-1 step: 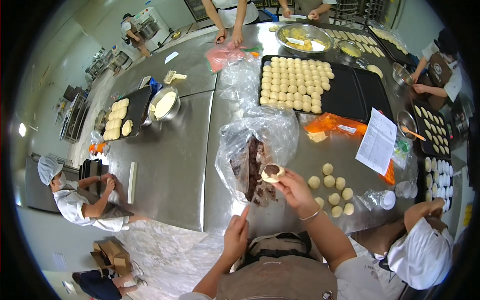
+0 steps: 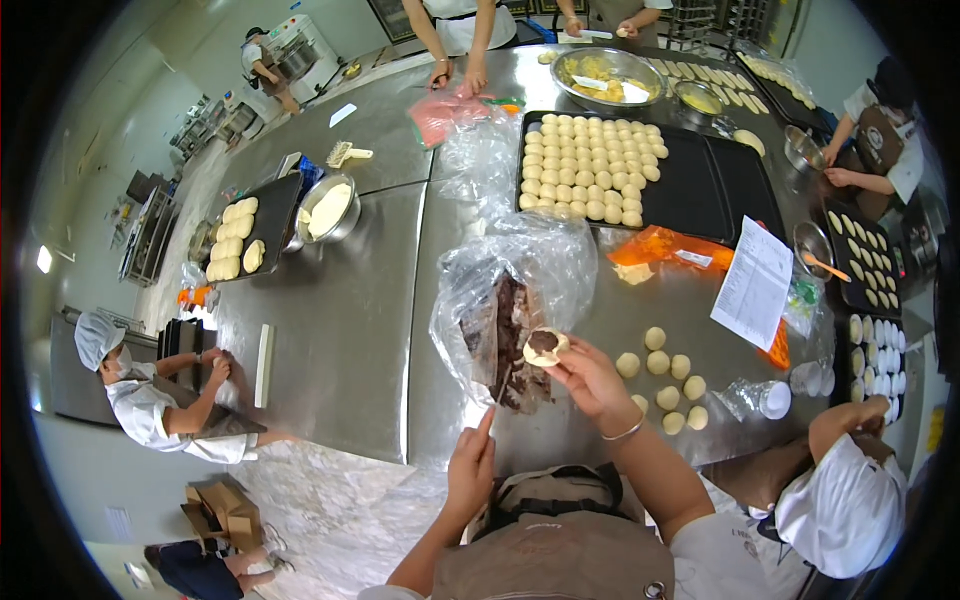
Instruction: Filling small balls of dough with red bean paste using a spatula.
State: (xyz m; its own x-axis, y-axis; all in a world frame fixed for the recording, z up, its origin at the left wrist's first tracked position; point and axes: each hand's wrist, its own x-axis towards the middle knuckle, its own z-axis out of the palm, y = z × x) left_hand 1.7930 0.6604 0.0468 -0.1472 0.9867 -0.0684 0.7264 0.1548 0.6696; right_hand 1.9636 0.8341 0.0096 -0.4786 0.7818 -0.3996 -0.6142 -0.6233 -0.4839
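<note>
My right hand [image 2: 592,385] pinches a flattened piece of dough [image 2: 537,358] by its edge, with dark brown paste on its top. It is held up beside an open clear plastic bag [image 2: 462,270]. Inside the bag lies a mass of dark filling [image 2: 512,320], smeared along the plastic. My left hand [image 2: 470,470] is closed around a thin spatula [image 2: 502,388], its narrow blade reaching to the near end of the filling. Most of the handle is hidden in the fist. Several round dough balls [image 2: 667,398] sit on the steel table right of my right hand.
Beyond the bag stands a black tray [image 2: 690,190] with rows of dough balls. A paper sheet [image 2: 752,285] and orange packaging [image 2: 670,247] lie to the right. At left are a bowl of cream-coloured mixture [image 2: 330,210] and a white bar [image 2: 265,365]. Co-workers stand around the table.
My left hand has moved slightly up and away from me, bringing the spatula to the filling. The filled dough in my right hand has barely shifted.
</note>
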